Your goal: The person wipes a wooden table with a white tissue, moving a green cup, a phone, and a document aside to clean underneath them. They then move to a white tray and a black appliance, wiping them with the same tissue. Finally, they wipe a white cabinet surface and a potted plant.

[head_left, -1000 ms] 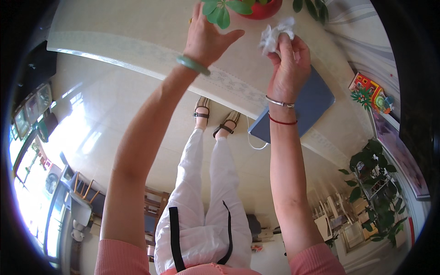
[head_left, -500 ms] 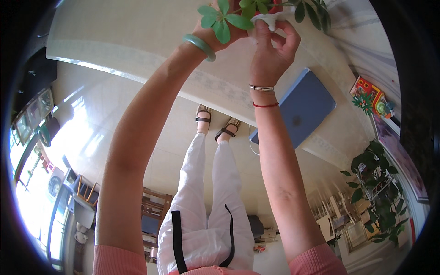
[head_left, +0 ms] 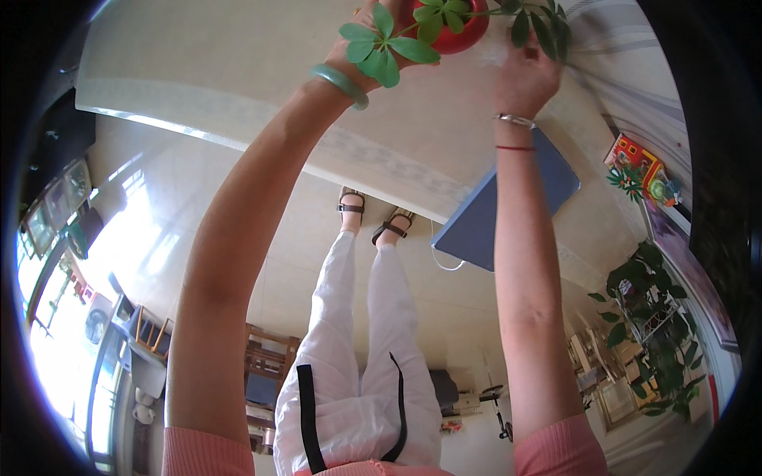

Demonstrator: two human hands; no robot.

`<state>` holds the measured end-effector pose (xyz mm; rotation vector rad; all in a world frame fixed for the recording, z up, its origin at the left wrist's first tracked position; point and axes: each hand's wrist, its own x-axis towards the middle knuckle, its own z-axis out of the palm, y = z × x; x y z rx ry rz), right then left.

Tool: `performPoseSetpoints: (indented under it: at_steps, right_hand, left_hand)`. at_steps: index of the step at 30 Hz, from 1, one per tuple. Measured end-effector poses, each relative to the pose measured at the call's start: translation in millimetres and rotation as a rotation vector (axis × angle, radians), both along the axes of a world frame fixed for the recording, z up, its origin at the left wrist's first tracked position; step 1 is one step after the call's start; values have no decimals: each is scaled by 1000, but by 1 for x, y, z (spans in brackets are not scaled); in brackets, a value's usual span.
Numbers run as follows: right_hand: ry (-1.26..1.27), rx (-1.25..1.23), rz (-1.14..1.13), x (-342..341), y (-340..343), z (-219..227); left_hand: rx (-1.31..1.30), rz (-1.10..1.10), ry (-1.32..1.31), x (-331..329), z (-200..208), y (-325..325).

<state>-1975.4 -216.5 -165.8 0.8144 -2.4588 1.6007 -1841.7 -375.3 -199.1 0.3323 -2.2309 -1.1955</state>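
At the top edge stands a red flower pot [head_left: 468, 33], partly cut off, with a green plant [head_left: 382, 46] whose stems spread to both sides. My left hand [head_left: 349, 54], with a pale green bangle behind it, holds the pot's left side; leaves cover most of its fingers. To the right of the pot, my right hand [head_left: 530, 83] hovers under the drooping leaves [head_left: 536, 30], blurred by motion. A smeared white tissue [head_left: 494, 54] shows at its bent fingers. It is apart from the pot.
The pot stands on a pale covered table [head_left: 238, 71]. A blue flat case [head_left: 470, 226] lies at its right edge, a white cord hanging below. A colourful toy-like box [head_left: 639, 166] is farther right, above a leafy plant [head_left: 651, 317]. My sandalled feet are on the tiled floor.
My right hand has moved right, away from the pot, with the white tissue. More of the red pot shows. My left hand has shifted slightly and stays at the pot.
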Motion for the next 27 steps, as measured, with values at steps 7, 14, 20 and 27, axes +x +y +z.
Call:
performPoseSetpoints:
  at_steps: [7, 14, 20, 27]
  right_hand:
    - [346, 113, 120, -12, -6, -20]
    - [90, 346, 252, 114, 53, -11]
    - [-243, 409, 435, 209, 93, 17]
    - [-270, 171, 226, 109, 85, 41]
  left_hand:
    - [350, 12, 23, 25, 15, 27]
    - [432, 320, -269, 76, 42, 91]
    - [629, 419, -300, 88, 53, 126]
    - [754, 435, -326, 94, 48, 134]
